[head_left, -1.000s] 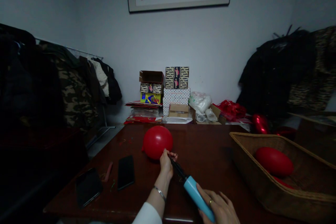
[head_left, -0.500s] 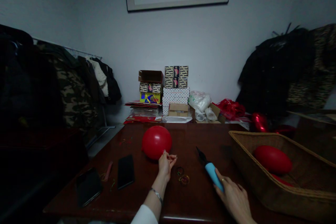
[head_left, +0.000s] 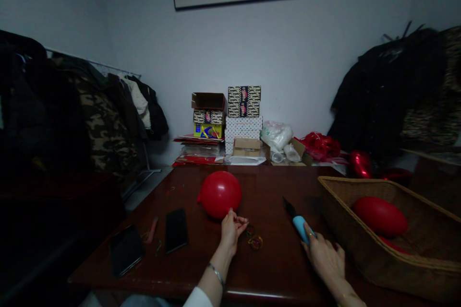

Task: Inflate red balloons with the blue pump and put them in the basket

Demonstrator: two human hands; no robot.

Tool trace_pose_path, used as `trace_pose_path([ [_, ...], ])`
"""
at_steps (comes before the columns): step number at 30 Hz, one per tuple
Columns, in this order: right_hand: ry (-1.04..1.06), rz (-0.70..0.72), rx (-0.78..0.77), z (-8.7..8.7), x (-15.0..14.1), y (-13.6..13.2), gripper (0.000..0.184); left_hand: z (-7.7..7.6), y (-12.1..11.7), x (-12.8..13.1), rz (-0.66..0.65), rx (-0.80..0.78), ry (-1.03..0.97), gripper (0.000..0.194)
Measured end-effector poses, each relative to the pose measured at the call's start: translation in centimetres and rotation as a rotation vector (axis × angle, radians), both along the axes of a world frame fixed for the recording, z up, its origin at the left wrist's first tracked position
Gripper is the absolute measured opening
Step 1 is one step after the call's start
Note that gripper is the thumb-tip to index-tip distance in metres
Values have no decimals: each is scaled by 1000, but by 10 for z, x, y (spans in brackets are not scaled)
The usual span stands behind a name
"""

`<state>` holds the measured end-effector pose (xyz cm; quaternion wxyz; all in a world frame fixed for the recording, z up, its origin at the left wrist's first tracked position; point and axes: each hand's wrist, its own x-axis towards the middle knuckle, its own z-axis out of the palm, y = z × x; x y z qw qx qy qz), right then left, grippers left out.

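Observation:
An inflated red balloon is over the brown table, its near end pinched by my left hand. The neck itself is hidden behind my fingers. To the right, my right hand is closed around the blue handle of a hand pump, whose black nozzle points away from me toward the upper left. The pump is apart from the balloon. Several thin rubber bands lie on the table just right of my left hand.
A wicker basket with a red balloon in it stands at the right. Two dark phones and a small reddish stick-like object lie left on the table. Stacked boxes stand beyond the far edge.
The pump's nozzle has come away from the balloon's end, and my right hand has carried the pump to the right, lower over the table. My left hand keeps its pinch.

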<state>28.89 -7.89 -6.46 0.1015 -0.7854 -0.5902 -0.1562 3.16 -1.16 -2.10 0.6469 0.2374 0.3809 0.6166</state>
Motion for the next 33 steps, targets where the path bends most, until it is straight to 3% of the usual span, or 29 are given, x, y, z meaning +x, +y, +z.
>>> trace_pose_path([
  [6, -41, 64, 151, 12, -17, 6, 56, 5, -4, -5, -17, 11, 60, 37],
  [11, -70, 318, 247, 51, -56, 14, 67, 19, -9, -7, -109, 63, 167, 43],
  [14, -11, 548, 348, 85, -87, 11, 75, 34, -15, -10, -253, 113, 218, 45],
  [18, -55, 715, 343, 121, -118, 2, 84, 59, -26, -23, -577, 149, 293, 41],
  [21, -50, 754, 323, 131, -126, 0, 88, 77, -36, -35, -748, 158, 405, 41],
  [25, 2, 762, 291, 125, -129, 0, 80, 94, -47, -45, -921, 198, 587, 42],
  [27, 27, 753, 288, 120, -129, -1, 73, 102, -50, -49, -899, 248, 745, 43],
  [29, 50, 719, 296, 118, -130, -4, 68, 111, -52, -54, -760, 346, 938, 43],
  [33, 133, 644, 310, 122, -134, -10, 68, 134, -53, -66, -215, 637, 1174, 24],
])
